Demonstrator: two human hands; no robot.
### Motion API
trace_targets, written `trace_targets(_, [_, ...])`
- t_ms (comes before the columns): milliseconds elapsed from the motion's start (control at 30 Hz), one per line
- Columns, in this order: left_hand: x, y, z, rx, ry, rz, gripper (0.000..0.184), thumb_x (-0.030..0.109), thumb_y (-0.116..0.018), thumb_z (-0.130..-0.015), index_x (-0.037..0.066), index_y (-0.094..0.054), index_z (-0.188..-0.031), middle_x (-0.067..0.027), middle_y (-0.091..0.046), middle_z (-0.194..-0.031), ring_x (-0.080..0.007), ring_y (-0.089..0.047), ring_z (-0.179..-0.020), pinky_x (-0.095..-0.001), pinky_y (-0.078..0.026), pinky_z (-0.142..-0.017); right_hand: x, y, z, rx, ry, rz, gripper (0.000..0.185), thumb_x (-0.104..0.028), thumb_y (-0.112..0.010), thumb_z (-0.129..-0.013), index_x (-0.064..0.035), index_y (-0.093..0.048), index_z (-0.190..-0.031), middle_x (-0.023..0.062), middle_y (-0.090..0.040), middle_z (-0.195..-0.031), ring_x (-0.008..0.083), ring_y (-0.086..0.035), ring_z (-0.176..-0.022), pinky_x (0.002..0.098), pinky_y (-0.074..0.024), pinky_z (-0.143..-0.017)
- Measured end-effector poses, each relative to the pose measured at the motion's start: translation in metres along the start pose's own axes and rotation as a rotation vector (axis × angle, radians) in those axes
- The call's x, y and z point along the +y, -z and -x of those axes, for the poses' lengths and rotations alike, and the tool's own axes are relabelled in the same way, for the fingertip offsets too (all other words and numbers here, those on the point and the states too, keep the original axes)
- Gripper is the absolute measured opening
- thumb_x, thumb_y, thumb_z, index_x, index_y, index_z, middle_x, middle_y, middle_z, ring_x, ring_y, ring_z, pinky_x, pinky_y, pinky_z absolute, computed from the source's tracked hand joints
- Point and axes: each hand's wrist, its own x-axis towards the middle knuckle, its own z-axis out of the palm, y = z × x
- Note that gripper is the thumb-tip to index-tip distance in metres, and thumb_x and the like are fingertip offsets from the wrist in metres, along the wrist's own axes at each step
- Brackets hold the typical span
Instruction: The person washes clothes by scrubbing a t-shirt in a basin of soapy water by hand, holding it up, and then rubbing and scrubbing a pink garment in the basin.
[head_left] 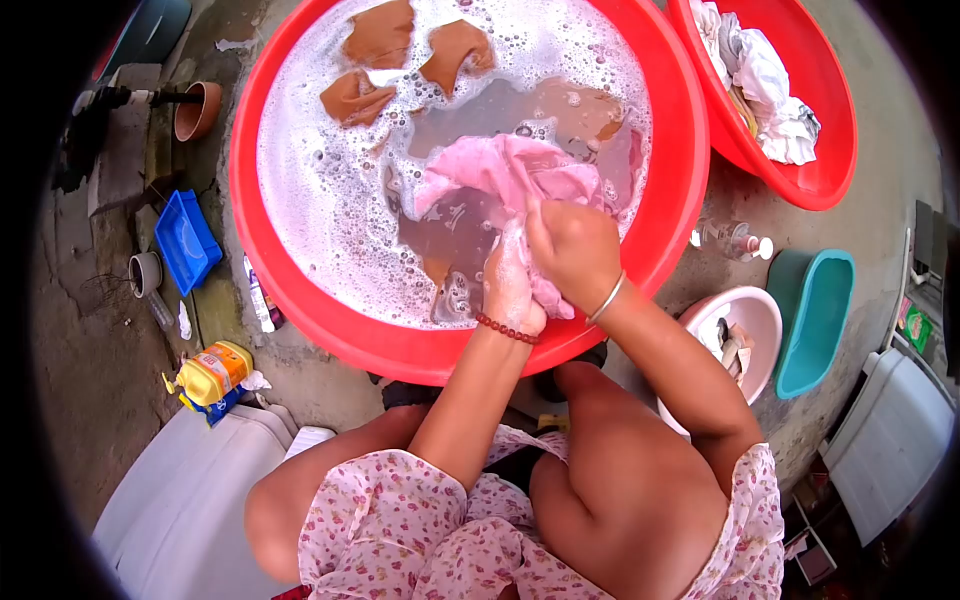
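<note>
A large red basin (345,345) holds foamy, greyish water. Pink cloth (490,168) is bunched at the front of the water, partly under it. My left hand (512,285), wet with suds and wearing a beaded bracelet at the wrist, is closed around part of this cloth. Pressed close beside it, my right hand (578,248) grips the same cloth in a fist, a bangle on its wrist. Some of the pink cloth hangs below the two hands near the rim. Brown cloth (380,35) pokes through the foam at the back left.
Another red basin (835,150) with white clothes (765,85) stands at the upper right. Right of my arm are a pink basin (765,310), a teal tub (815,320) and a clear bottle (740,243). At left lie a blue tray (187,240) and a yellow bottle (213,372).
</note>
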Motion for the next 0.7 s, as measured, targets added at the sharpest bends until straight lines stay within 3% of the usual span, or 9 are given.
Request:
trace_targets(33, [-0.010, -0.003, -0.001, -0.078, -0.100, 0.053, 0.030, 0.026, -0.043, -0.095, 0.002, -0.053, -0.111, -0.0092, -0.059, -0.107, -0.0221, -0.060, -0.096, -0.0358, -0.050, -0.085, 0.003, 0.003, 0.001, 0.002, 0.001, -0.004, 0.031, -0.016, -0.054, -0.085, -0.0027, -0.051, -0.057, 0.0158, -0.050, -0.054, 0.0332, -0.051, -0.048, 0.0410, -0.0389, -0.045])
trace_targets(100, [-0.004, -0.012, 0.004, -0.043, -0.142, 0.018, 0.026, 0.026, -0.044, -0.095, 0.003, -0.056, -0.102, -0.0079, -0.061, -0.097, -0.0199, -0.061, -0.088, -0.0342, -0.051, -0.078, 0.006, 0.007, -0.006, 0.009, -0.015, 0.015, 0.034, -0.018, -0.052, -0.088, -0.0022, -0.052, -0.058, 0.0162, -0.049, -0.053, 0.0336, -0.051, -0.048, 0.0416, -0.0380, -0.045])
trace_targets(233, [0.016, 0.061, -0.063, -0.902, -0.017, 0.083, 0.028, 0.029, -0.042, -0.096, 0.009, -0.057, -0.085, -0.0038, -0.057, -0.074, -0.0161, -0.058, -0.070, -0.0328, -0.049, -0.070, -0.054, 0.013, 0.021, -0.014, 0.212, -0.247, 0.029, -0.011, -0.058, -0.083, -0.0042, -0.052, -0.055, 0.0157, -0.049, -0.052, 0.0310, -0.050, -0.046, 0.0385, -0.0379, -0.043])
trace_targets(300, [-0.002, 0.047, -0.039, -0.651, -0.009, 0.269, 0.028, 0.031, -0.041, -0.095, 0.009, -0.059, -0.094, -0.0059, -0.061, -0.085, -0.0179, -0.060, -0.080, -0.0348, -0.050, -0.075, -0.025, 0.002, 0.008, 0.016, 0.217, -0.121, 0.032, -0.020, -0.058, -0.082, -0.0075, -0.053, -0.053, 0.0105, -0.051, -0.050, 0.0309, -0.050, -0.045, 0.0390, -0.0402, -0.044])
trace_targets(333, [0.001, -0.002, -0.002, -0.120, -0.032, 0.134, 0.028, 0.031, -0.043, -0.094, 0.009, -0.058, -0.104, -0.0065, -0.062, -0.100, -0.0196, -0.060, -0.092, -0.0360, -0.049, -0.082, -0.001, -0.002, -0.004, 0.053, 0.105, -0.011, 0.035, -0.024, -0.059, -0.083, -0.0079, -0.052, -0.052, 0.0097, -0.048, -0.048, 0.0279, -0.048, -0.042, 0.0379, -0.0388, -0.043])
trace_targets(400, [0.004, -0.018, 0.007, -0.197, -0.003, 0.217, 0.027, 0.026, -0.048, -0.092, 0.007, -0.056, -0.109, -0.0070, -0.060, -0.108, -0.0204, -0.059, -0.099, -0.0363, -0.048, -0.087, 0.037, -0.006, -0.020, 0.116, 0.025, 0.104, 0.039, -0.027, -0.059, -0.085, -0.0082, -0.051, -0.052, 0.0088, -0.046, -0.047, 0.0249, -0.046, -0.039, 0.0369, -0.0373, -0.041])
trace_targets(467, [0.009, -0.017, 0.009, -0.247, -0.011, 0.242, 0.023, 0.022, -0.051, -0.091, 0.006, -0.057, -0.106, -0.0071, -0.061, -0.104, -0.0199, -0.059, -0.097, -0.0356, -0.048, -0.086, 0.060, -0.010, -0.016, -0.374, -0.472, -0.421, 0.037, -0.029, -0.054, -0.091, -0.0044, -0.061, -0.065, 0.0034, -0.060, -0.060, 0.0157, -0.057, -0.053, 0.0325, -0.0429, -0.049])
trace_targets(567, [0.021, 0.006, -0.012, -0.392, -0.312, -0.089, 0.014, 0.011, -0.055, -0.088, 0.005, -0.058, -0.100, -0.0072, -0.061, -0.097, -0.0188, -0.060, -0.095, -0.0342, -0.047, -0.086, 0.057, 0.001, -0.009, -0.441, -0.869, -1.126, 0.028, -0.026, -0.053, -0.092, -0.0019, -0.064, -0.084, 0.0013, -0.064, -0.083, 0.0103, -0.059, -0.072, 0.0276, -0.0470, -0.065])
trace_targets(700, [0.027, 0.013, -0.018, -0.396, -0.369, 0.038, 0.005, 0.005, -0.055, -0.087, 0.004, -0.056, -0.092, -0.0063, -0.061, -0.093, -0.0177, -0.060, -0.092, -0.0342, -0.047, -0.086, 0.038, 0.019, -0.003, -0.261, -0.690, -1.424, 0.022, -0.015, -0.057, -0.089, 0.0013, -0.058, -0.104, 0.0034, -0.061, -0.086, 0.0088, -0.054, -0.077, 0.0231, -0.0438, -0.069])
